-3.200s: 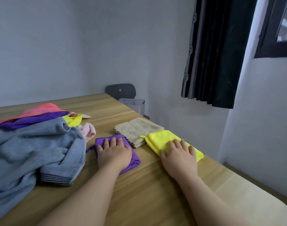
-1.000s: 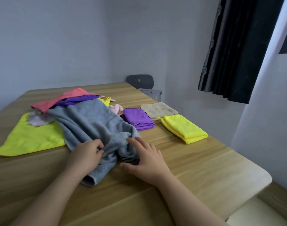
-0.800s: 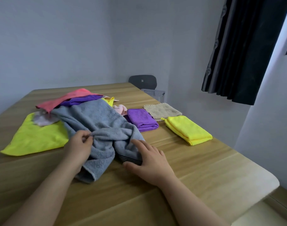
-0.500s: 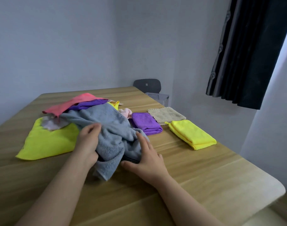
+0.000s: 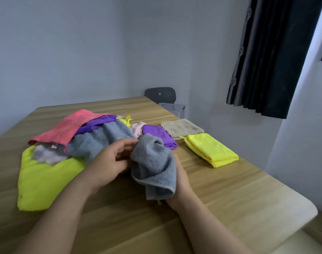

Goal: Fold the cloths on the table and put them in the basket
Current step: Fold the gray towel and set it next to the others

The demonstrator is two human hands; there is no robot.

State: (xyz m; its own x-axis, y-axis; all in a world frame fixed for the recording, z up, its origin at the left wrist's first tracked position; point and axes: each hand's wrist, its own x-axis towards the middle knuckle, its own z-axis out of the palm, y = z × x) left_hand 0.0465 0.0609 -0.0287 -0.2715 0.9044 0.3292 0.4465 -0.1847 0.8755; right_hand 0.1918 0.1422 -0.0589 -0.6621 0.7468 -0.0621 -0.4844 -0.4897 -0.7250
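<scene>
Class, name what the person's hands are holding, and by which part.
Both hands, left hand and right hand, hold the grey towel by its bunched near end; the rest trails into the pile.

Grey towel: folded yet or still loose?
Loose: the grey towel hangs bunched and creased between the left hand and right hand, one end trailing into the pile.

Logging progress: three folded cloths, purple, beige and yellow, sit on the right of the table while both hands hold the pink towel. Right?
Not quite. The head view shows both hands, left hand and right hand, holding the grey towel, not a pink one. The folded purple cloth, beige cloth and yellow cloth are as stated.
</scene>
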